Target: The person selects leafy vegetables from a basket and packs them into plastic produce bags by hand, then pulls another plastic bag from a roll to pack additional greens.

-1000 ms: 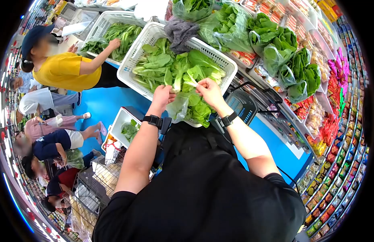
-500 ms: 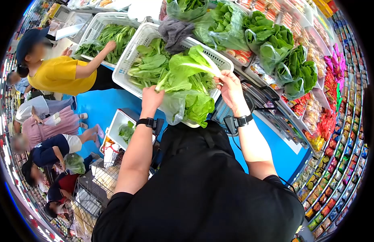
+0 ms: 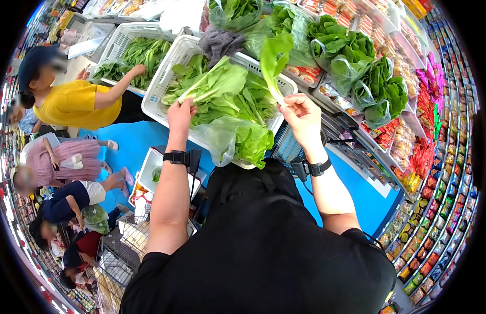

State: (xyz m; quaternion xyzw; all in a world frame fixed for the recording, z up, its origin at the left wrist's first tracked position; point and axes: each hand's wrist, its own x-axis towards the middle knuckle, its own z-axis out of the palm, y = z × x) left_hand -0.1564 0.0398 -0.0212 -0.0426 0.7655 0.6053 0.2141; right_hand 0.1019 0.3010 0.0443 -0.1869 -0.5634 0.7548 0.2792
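My right hand (image 3: 301,116) pinches one lettuce leaf (image 3: 274,65) by its pale stem, with the green blade pointing away from me. On the other side, my left hand (image 3: 181,116) is closed around the stem end of a leafy green bunch (image 3: 219,83), which fans out to the right. Both are over a white slotted basket (image 3: 153,94) filled with loose greens. At its near side, a clear plastic bag (image 3: 216,138) lies around a bright green lettuce (image 3: 255,142). A dark grey cloth (image 3: 221,42) hangs on the far rim.
Bagged greens (image 3: 353,52) stand beyond the basket among packaged goods. At left, a person in a yellow shirt (image 3: 78,102) reaches into another basket of greens (image 3: 146,55). A white bin (image 3: 154,167) and a wire cart (image 3: 130,230) are lower left; several other people stand there.
My hands have moved apart. The leaf in my right hand has swung up, away from the greens at my left hand. My left hand has shifted left and slightly forward.
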